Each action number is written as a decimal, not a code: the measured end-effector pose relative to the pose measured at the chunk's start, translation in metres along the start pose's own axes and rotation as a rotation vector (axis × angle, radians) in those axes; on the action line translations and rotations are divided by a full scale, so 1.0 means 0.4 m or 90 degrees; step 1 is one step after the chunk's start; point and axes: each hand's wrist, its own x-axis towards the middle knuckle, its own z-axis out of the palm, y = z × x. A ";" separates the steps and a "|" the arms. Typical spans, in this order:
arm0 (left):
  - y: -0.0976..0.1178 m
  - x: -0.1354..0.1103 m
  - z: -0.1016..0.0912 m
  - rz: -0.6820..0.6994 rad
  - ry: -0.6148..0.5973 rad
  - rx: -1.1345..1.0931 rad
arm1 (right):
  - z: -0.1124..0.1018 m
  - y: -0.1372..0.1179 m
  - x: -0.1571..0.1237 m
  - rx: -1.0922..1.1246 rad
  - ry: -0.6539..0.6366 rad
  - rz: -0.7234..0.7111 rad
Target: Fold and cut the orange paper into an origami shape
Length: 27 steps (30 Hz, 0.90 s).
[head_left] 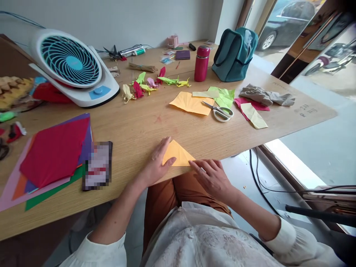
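Observation:
A yellow-orange paper folded into a triangle (178, 154) lies at the near edge of the wooden table (144, 122). My left hand (155, 163) rests flat on its left side, fingers stretched along the fold and thumb on the paper. My right hand (213, 176) presses the paper's right corner at the table edge with its fingertips, fingers spread, a ring on one finger. Neither hand lifts the paper.
A stack of coloured sheets (52, 155) and a phone (98, 165) lie at the left. Scissors (221, 111) rest by loose yellow, green and pink papers (191, 103). Further back are folded paper figures (147, 86), a fan (72, 66), a red flask (201, 63), a teal bag (235, 53) and a grey cloth (265, 95).

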 end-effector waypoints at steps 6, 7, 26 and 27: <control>-0.017 -0.094 -0.081 -0.102 0.199 -0.064 | -0.015 0.038 0.027 0.050 0.102 -0.086; -0.018 -0.110 -0.086 -0.119 0.216 -0.080 | -0.020 0.041 0.027 0.062 0.108 -0.096; 0.079 -0.058 -0.055 -0.242 0.132 -0.706 | -0.044 -0.074 0.102 0.977 0.189 0.607; 0.087 -0.058 -0.053 -0.243 0.136 -0.714 | -0.040 -0.078 0.100 1.005 0.188 0.625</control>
